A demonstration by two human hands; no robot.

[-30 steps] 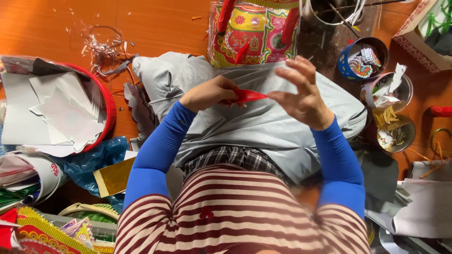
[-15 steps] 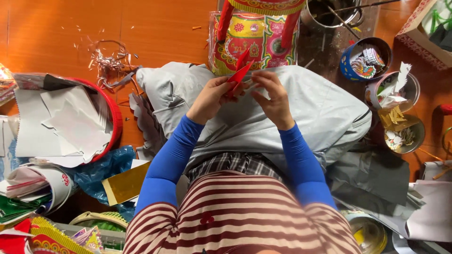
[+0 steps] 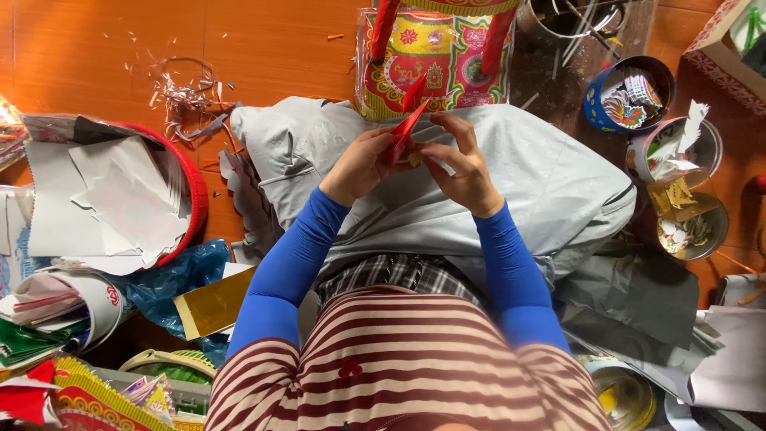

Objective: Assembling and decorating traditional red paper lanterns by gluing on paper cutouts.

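Red paper (image 3: pixel 405 128), folded to a sharp upward point, sits pinched between your left hand (image 3: pixel 361 165) and right hand (image 3: pixel 456 164) (both grips closed on it) over the grey cloth (image 3: pixel 550 183) on your lap, near the patterned box (image 3: pixel 435 64).

Red-rimmed basin (image 3: pixel 195 187) of white paper scraps, blue tin (image 3: pixel 594 108), gold sheet (image 3: pixel 214 303), orange floor (image 3: pixel 104 48).

We see even, bright daylight on the orange floor (image 3: pixel 263 48), soft shadows under the clutter, no harsh glare, sharp focus throughout, and slight wide-angle bending at the edges
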